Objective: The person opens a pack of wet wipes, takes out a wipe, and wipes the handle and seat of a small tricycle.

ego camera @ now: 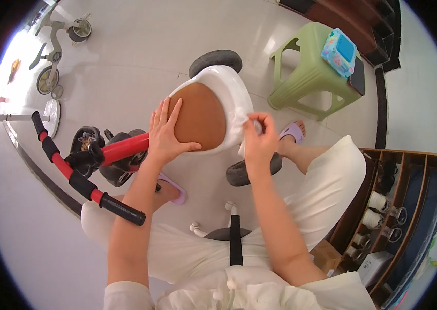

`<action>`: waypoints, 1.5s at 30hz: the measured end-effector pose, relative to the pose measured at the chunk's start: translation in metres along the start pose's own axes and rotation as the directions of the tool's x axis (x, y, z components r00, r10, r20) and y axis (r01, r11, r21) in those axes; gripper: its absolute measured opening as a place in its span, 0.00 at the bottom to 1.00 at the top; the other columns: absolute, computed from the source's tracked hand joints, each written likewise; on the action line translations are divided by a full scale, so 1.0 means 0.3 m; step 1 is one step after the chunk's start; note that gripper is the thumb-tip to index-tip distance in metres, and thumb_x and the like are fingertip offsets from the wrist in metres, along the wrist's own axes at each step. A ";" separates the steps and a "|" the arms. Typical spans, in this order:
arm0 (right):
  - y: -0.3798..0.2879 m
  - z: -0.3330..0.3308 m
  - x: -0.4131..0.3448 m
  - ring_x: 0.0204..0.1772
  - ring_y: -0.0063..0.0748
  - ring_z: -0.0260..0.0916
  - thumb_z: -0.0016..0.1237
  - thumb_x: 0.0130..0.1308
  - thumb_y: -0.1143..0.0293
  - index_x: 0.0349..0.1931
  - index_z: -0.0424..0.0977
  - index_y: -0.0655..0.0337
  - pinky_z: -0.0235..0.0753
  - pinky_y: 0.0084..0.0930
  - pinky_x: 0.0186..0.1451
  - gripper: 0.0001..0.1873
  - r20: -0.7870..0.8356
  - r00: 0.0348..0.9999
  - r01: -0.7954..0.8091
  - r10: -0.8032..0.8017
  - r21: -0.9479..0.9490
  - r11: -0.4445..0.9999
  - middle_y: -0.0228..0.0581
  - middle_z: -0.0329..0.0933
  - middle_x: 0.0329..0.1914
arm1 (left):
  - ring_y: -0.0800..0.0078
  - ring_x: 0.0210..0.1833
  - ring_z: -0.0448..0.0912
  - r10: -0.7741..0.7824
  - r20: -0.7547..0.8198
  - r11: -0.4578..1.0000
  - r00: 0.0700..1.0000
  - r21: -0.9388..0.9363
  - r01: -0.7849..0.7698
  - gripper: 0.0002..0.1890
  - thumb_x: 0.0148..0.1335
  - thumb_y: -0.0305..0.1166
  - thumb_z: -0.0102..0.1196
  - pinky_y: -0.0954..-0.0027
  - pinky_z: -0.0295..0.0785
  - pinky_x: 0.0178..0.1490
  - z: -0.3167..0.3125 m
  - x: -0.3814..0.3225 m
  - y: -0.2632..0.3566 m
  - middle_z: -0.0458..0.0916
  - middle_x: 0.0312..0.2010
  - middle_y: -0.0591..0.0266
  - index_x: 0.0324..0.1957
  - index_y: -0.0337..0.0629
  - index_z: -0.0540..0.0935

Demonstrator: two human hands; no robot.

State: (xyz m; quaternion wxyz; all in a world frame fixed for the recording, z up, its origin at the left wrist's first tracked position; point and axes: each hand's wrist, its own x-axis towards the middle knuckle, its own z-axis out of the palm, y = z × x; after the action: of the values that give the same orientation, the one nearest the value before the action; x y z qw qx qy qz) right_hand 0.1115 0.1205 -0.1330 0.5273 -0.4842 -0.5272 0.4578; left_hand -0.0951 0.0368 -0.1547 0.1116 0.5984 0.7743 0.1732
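Note:
A child's tricycle stands before me, with a brown seat pad [199, 116] inside a white plastic seat shell [238, 93]. My left hand [166, 133] rests with fingers spread on the left part of the pad, near the red frame tube [127, 148]. In my right hand [259, 135] is a white wipe [238, 118], pressed against the rim of the shell on its right side. The red handlebar [62, 166] with black grips lies to the left, over my left forearm at its lower end. Black wheels [215, 62] show behind the shell and below my right hand.
A green plastic stool [300, 66] at the upper right holds a pack of wipes [340, 50] and a dark flat object. A wooden shoe rack [395, 186] stands at the right. A small balance bike [53, 50] is at the upper left, a pedestal fan [20, 117] at the left edge.

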 end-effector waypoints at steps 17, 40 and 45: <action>-0.033 -0.059 0.158 0.38 0.23 0.74 0.60 0.57 0.71 0.39 0.78 0.65 0.71 0.22 0.40 0.12 0.268 0.799 -0.597 0.538 0.252 0.762 0.33 0.78 0.34 | 0.52 0.78 0.46 0.007 -0.007 1.000 1.000 -0.001 -0.007 0.67 0.30 0.63 0.73 0.47 0.40 0.78 0.001 -0.006 -0.016 0.47 0.76 0.49 0.75 0.55 0.55; -0.101 -0.036 0.222 0.47 0.26 0.76 0.46 0.71 0.76 0.53 0.73 0.65 0.76 0.24 0.51 0.12 0.352 0.922 -0.327 0.162 0.481 0.813 0.36 0.78 0.47 | 0.54 0.78 0.47 -0.044 -0.007 0.997 0.999 -0.056 0.044 0.64 0.31 0.57 0.75 0.51 0.41 0.79 -0.009 -0.011 0.000 0.48 0.76 0.54 0.74 0.60 0.56; -0.056 0.016 0.209 0.44 0.38 0.75 0.50 0.63 0.80 0.44 0.77 0.62 0.74 0.29 0.45 0.10 0.319 0.863 0.485 -0.391 -0.311 0.817 0.38 0.77 0.44 | 0.52 0.78 0.47 -0.037 -0.024 0.997 0.999 -0.069 0.035 0.66 0.29 0.58 0.74 0.49 0.41 0.78 -0.005 -0.012 0.002 0.48 0.76 0.52 0.74 0.58 0.57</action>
State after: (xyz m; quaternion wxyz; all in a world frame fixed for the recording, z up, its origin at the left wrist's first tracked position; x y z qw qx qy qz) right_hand 0.1079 0.1810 -0.1093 0.4466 -0.3826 -0.7634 0.2672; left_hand -0.0941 0.0333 -0.1533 0.1251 0.5778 0.7800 0.2051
